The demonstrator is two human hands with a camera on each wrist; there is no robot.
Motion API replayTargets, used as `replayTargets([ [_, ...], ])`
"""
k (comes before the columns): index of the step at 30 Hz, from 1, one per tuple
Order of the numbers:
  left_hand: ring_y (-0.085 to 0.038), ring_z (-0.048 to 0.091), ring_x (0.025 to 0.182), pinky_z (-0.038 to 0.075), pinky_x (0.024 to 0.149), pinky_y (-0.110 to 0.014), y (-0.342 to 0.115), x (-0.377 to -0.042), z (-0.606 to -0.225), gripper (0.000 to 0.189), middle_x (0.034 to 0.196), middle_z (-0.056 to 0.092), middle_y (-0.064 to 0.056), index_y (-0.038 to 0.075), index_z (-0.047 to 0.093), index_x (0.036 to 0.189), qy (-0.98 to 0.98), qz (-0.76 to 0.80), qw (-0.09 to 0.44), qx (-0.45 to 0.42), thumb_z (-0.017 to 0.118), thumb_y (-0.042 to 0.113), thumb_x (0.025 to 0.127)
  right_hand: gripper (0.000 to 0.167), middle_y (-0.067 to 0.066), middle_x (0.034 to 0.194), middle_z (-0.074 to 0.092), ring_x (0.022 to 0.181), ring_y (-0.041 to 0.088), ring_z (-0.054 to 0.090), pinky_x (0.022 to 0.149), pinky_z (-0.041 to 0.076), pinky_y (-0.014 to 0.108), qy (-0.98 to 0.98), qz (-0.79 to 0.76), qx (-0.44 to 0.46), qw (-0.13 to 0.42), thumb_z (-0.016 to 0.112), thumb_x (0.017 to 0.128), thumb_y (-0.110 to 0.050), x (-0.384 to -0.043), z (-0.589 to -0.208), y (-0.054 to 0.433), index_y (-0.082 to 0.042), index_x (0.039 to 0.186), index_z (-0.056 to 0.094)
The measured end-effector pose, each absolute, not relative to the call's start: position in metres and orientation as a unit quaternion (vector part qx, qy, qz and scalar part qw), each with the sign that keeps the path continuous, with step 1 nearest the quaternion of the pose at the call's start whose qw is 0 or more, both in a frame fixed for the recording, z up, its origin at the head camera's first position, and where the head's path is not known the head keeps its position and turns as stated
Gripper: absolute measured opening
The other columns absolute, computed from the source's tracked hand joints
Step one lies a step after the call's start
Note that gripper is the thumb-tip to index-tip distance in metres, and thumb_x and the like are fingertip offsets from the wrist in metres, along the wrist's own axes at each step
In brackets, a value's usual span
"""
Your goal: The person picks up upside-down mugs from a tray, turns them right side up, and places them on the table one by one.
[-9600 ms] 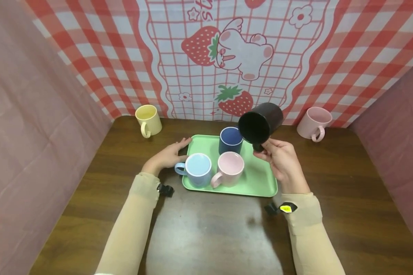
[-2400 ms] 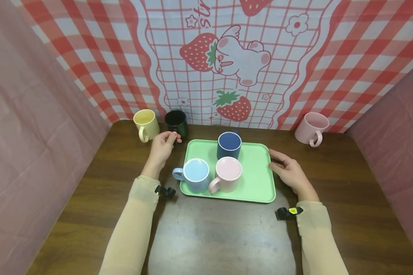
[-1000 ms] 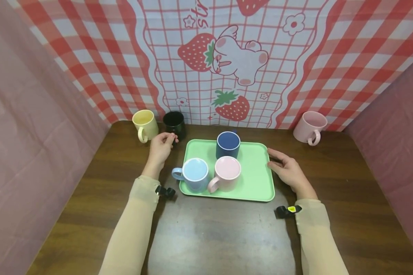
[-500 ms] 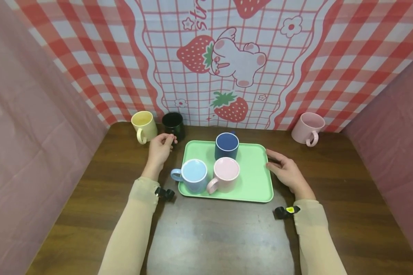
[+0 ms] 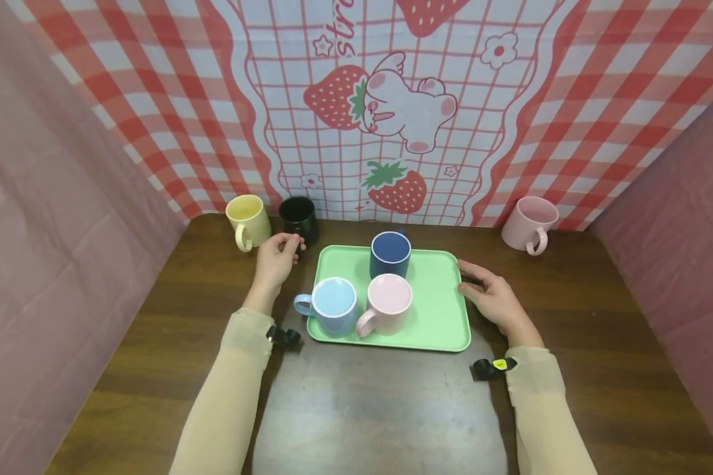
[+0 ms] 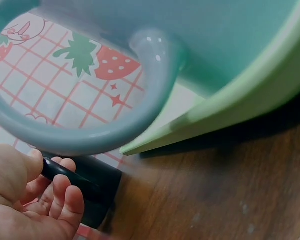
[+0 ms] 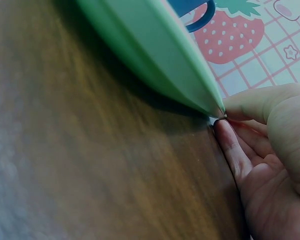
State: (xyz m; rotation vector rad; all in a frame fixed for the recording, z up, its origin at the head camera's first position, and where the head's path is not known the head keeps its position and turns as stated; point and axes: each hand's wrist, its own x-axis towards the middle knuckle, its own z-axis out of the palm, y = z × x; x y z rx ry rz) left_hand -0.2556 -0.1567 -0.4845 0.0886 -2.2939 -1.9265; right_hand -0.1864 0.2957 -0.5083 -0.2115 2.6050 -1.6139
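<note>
My left hand (image 5: 275, 260) pinches the handle of a black mug (image 5: 300, 216) between thumb and fingers. That mug stands upright at the back of the table, beside a yellow mug (image 5: 248, 221). In the left wrist view the black handle (image 6: 65, 175) lies in the curled fingers. My right hand (image 5: 492, 297) touches the right edge of a green tray (image 5: 434, 310) with its thumb and extended fingers. On the tray are a light blue mug (image 5: 335, 307), a pink mug (image 5: 388, 305) and a navy mug (image 5: 389, 257).
Another pink mug (image 5: 530, 224) stands at the back right, its handle facing forward. A checked strawberry cloth (image 5: 404, 132) hangs behind the wooden table (image 5: 380, 402). Pink cloths (image 5: 47, 218) close off both sides.
Earlier my right hand held the black mug tilted above the tray; now it stands at the back left in my left hand. Over the last second the hands have stayed nearly still.
</note>
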Motion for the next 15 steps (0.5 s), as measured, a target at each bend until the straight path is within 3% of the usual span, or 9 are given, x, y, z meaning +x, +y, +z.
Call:
replayTargets([
  [4, -0.017, 0.063, 0.080, 0.055, 0.070, -0.022, -0.154, -0.256, -0.481, 0.028, 0.107, 0.074, -0.024, -0.007, 0.073, 0.117, -0.784, -0.614, 0.086, 0.044, 0.065, 0.020, 0.111, 0.058, 0.027, 0.162, 0.051, 0.142, 0.043, 0.056, 0.095, 0.050, 0.007, 0.845, -0.529, -0.068, 0.033, 0.066, 0.109, -0.005, -0.185, -0.507, 0.299, 0.001, 0.163, 0.046],
  [10, -0.017, 0.062, 0.086, 0.049, 0.075, -0.026, -0.156, -0.251, -0.471, 0.025, 0.098, 0.071, -0.011, 0.001, 0.074, 0.114, -0.814, -0.557, 0.142, 0.084, 0.071, 0.024, 0.104, 0.057, 0.025, 0.162, 0.051, 0.143, 0.042, 0.057, 0.096, 0.050, 0.008, 0.841, -0.536, -0.066, 0.031, 0.066, 0.109, -0.006, -0.185, -0.508, 0.299, 0.000, 0.163, 0.048],
  [15, -0.023, 0.065, 0.086, 0.050, 0.077, -0.031, -0.156, -0.237, -0.459, 0.023, 0.096, 0.073, -0.015, 0.001, 0.074, 0.109, -0.828, -0.534, 0.166, 0.049, 0.071, 0.022, 0.102, 0.057, 0.025, 0.164, 0.050, 0.144, 0.042, 0.056, 0.097, 0.049, 0.008, 0.841, -0.536, -0.067, 0.034, 0.065, 0.110, -0.006, -0.186, -0.511, 0.299, -0.001, 0.163, 0.047],
])
